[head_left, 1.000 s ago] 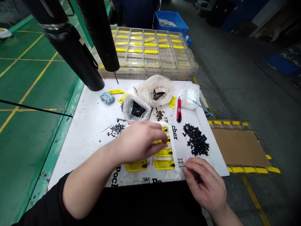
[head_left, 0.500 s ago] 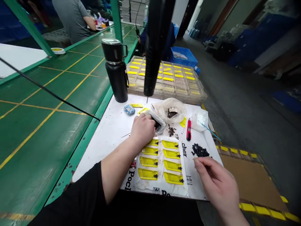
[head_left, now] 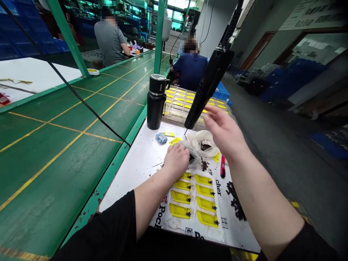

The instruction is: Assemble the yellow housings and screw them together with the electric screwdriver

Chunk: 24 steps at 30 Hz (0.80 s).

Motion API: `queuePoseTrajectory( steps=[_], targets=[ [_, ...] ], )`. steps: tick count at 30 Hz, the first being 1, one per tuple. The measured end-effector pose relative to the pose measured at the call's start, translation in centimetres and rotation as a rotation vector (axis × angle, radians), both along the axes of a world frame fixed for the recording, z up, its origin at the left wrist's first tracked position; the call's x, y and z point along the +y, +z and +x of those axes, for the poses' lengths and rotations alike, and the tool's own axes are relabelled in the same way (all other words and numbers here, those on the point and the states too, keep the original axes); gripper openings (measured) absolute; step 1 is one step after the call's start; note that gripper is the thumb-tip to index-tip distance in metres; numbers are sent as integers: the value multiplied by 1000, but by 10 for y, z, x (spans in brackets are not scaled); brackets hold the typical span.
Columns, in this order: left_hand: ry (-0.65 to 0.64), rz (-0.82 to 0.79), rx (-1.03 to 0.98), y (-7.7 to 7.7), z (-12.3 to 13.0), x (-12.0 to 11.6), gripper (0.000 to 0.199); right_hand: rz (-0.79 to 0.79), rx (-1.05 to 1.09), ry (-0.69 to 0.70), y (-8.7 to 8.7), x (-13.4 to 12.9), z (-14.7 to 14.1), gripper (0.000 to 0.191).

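Item, my left hand (head_left: 176, 161): palm down at the far edge of a white printed sheet (head_left: 190, 232), against a clear plastic bag (head_left: 192, 158) holding small black parts. My fingers (head_left: 182, 152) are curled against the bag, their tips hidden, so I cannot tell whether they have hold of anything.

Item, my right hand (head_left: 224, 134): raised above the far right corner of the sheet, fingers loosely spread, with nothing visible in them.

Item, on the sheet: eight yellow plastic pieces (head_left: 179, 197) in two columns, each with a small black part at its right end.

Item, just right of the sheet: a loose heap of black parts (head_left: 235, 201), lying on the white worktop (head_left: 130, 181).

Item, beyond the sheet's far right corner: a red utility knife (head_left: 223, 166), and a second clear plastic bag (head_left: 205, 144) with dark scraps inside.

Item, beyond the sheet's far left corner: a small blue-and-white object (head_left: 161, 138), two loose yellow pieces (head_left: 172, 137) and a black insulated flask (head_left: 156, 103).

Item, well past the sheet: stacked clear trays (head_left: 185, 103) holding yellow pieces, and past those, a seated person in a navy top (head_left: 190, 70).
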State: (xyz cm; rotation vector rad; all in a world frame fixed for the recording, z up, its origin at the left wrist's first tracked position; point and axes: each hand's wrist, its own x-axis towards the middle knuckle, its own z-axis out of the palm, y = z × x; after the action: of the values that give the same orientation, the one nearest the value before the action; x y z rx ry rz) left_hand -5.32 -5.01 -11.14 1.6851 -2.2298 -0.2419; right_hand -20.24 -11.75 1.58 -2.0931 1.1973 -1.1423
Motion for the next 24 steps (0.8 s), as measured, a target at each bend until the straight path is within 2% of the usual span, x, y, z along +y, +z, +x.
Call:
queuePoseTrajectory(
  steps=[2,5,9,12,16,18,21,24],
  targets=[
    [4,-3,2,-1,0,0,32,166,-208,153,19,-15,17,61],
    [27,-12,2,-1,-2,1,33,234,-312,312,45,-20,38,78],
    [67,-21,7,1,-6,2,34,226,-405,376,64,3,46,73],
    [78,-13,9,3,-7,1,40,233,-433,381,67,28,31,75],
    [76,11,-1,4,-6,-1,47,452,-546,506,56,51,-7,78],
    [72,15,-9,5,-5,-1,43,528,-597,494,42,59,-27,71],
    [62,6,-16,5,-5,0,34,466,-586,346,15,67,-55,59],
    [54,-20,-4,6,-5,1,25,383,-557,275,-11,77,-79,49]
  ],
)
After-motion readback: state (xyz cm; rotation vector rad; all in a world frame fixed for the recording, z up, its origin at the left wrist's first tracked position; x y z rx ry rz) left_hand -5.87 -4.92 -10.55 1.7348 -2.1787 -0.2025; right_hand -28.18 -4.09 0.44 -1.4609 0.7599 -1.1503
